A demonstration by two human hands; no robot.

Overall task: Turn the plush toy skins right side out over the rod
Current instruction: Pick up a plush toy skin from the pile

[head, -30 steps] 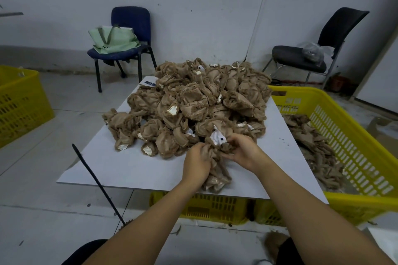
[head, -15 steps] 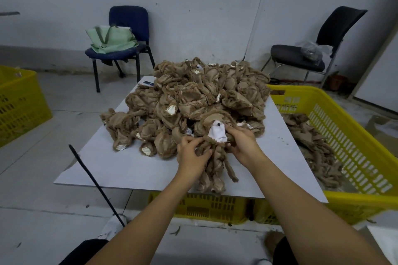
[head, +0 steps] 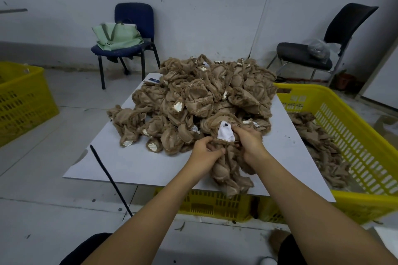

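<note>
Head view: left hand [head: 205,153] and right hand [head: 249,143] both grip one brown plush skin [head: 228,170] at the board's [head: 150,163] near edge, its white patch [head: 225,133] between them; skin pile [head: 204,101] just beyond, black rod [head: 111,180] left of the left hand.

white tabletop [head: 120,163] under a heap of brown plush skins [head: 206,101]

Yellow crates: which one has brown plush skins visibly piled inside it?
The big yellow crate right of the table; brown skins lie heaped inside. The left crate shows no such heap.
</note>
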